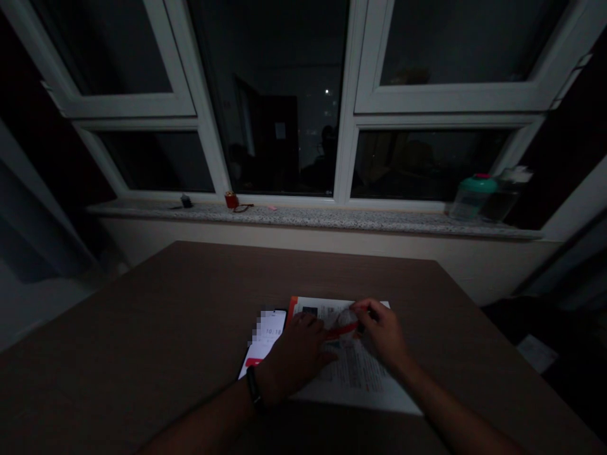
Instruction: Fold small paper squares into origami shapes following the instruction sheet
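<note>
A printed booklet (353, 379) lies on the table under both my hands. On top of it is a small see-through thing with red strips (342, 330), which looks like a clear plastic bag; the dim light blurs its shape. My right hand (383, 328) pinches its red edge at the upper right, thumb against fingers. Palm down, my left hand (306, 347) rests across the booklet's left part, fingers stretched forward and thumb apart, touching or close to the lower red strip. Left of that hand, a phone (266, 338) with a lit screen is partly covered by it.
The brown table (190, 303) reaches toward a granite windowsill (308, 217). On the sill stand a small dark bottle (186, 201), a red jar (231, 200) and, at the right, a clear jug with a green lid (472, 197) beside another clear container (505, 196).
</note>
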The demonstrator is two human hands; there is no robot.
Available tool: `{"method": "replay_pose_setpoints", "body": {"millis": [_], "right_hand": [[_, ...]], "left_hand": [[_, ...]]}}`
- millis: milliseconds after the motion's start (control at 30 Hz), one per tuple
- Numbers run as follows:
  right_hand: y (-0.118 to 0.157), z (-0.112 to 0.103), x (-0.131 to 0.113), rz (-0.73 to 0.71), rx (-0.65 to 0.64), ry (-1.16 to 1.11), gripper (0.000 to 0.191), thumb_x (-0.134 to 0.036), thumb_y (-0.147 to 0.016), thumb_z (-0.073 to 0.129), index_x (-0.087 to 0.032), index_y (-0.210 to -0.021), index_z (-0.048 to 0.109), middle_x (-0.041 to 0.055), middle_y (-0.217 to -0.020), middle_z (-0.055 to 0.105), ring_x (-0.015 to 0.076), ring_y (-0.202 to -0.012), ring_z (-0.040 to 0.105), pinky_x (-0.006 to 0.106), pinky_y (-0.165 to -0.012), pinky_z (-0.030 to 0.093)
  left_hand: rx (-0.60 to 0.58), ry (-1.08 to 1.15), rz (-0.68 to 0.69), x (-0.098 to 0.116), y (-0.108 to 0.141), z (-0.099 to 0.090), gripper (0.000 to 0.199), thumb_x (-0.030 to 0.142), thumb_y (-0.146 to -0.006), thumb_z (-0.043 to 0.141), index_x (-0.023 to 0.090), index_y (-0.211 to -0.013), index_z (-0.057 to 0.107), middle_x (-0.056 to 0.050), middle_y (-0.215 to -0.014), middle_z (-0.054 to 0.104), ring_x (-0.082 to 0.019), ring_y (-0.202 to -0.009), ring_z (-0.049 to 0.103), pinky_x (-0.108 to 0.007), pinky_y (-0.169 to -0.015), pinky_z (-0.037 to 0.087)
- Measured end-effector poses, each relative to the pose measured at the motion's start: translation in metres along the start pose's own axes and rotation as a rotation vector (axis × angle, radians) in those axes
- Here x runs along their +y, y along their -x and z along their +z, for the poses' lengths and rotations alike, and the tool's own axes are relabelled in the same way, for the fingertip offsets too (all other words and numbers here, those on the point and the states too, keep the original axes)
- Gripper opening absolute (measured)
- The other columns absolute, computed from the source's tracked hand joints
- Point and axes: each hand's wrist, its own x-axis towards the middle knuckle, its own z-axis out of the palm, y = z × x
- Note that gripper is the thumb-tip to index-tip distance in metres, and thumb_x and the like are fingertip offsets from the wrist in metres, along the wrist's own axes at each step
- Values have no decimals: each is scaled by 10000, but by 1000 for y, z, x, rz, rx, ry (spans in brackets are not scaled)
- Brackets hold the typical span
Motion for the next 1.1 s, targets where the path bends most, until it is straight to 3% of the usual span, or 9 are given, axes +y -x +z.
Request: {"method": "replay_pose_setpoints", "body": {"millis": [167,367,567,700,900,1100], "right_hand": [[9,-7,-2,-183,-162,64,252,-346,-943,523,-211,-763,634,28,-808,673,190,-773,629,302,-724,472],[16,-4,-8,-299,-394,76,355,-338,-1002,422,-211,-754,641,26,-791,635,173,-747,616,294,-704,474],[14,1,-9,-287,-373,112,78,-198,-893,556,-222,-878,629,30,-906,635,192,-889,616,317,-797,490],[13,4,-8,-306,-372,140,128,-213,-937,530,-223,-883,645,49,-967,642,204,-964,605,347,-874,483],[16,11,-6,-290,-358,232,89,-213,-922,565,-220,-930,654,51,-966,666,213,-962,615,352,-872,496],[17,15,3,-275,-366,260,204,-234,-933,552,-218,-1072,702,91,-1146,687,232,-1097,611,394,-980,482]], "left_hand": [[102,-20,-90,-9,1,8,312,417,-991,550,167,-1162,623,-120,-1275,574,-289,-1206,473,-467,-1043,377],[75,-67,-103,-12,-2,7,185,297,-1006,514,184,-1081,641,-109,-1155,595,-290,-1092,509,-463,-926,434],[94,19,-107,-9,-3,9,186,264,-990,530,189,-1151,584,-91,-1168,592,-261,-1068,514,-435,-963,420],[115,97,-77,-9,-3,14,250,274,-986,544,191,-1222,545,-78,-1226,576,-254,-1125,505,-432,-1017,393],[137,148,-46,-9,-3,17,252,276,-1005,509,188,-1240,533,-83,-1231,576,-262,-1151,500,-447,-1037,381],[137,173,-53,-9,-4,17,237,295,-987,549,187,-1197,550,-82,-1214,569,-260,-1148,501,-427,-1022,401]]}}
